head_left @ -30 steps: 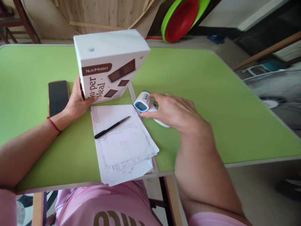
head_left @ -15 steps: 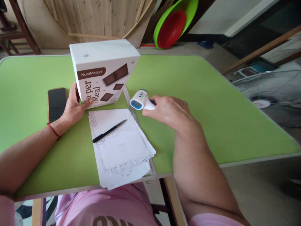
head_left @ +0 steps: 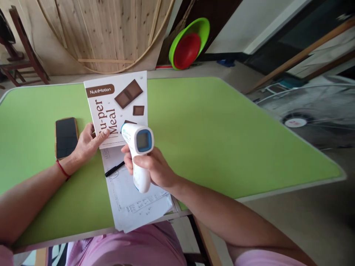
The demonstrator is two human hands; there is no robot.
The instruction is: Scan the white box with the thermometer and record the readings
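Note:
My left hand (head_left: 87,144) grips the lower left edge of a white box (head_left: 101,81) printed with brown chocolate pieces, its thumb on the front face. The box stands on the table with its front toward me. In my right hand (head_left: 155,166) is a white and blue infrared thermometer (head_left: 138,140), held by its handle, its grey screen facing me. Its front end points at the lower part of the box and covers some of the print. Under the thermometer lie papers (head_left: 124,207) with handwriting, and a black pen (head_left: 114,170) partly hidden by my right hand.
A phone (head_left: 66,136) in an orange-brown case lies left of my left hand. The green table (head_left: 208,129) spreads out to the right. Beyond it are a fan (head_left: 296,120), a green basin (head_left: 203,31), a red basin (head_left: 187,51) and a wooden chair (head_left: 26,51).
My right hand has brought the thermometer left and turned it upright toward the box. The box has turned and tilted so its front faces me and its top no longer shows.

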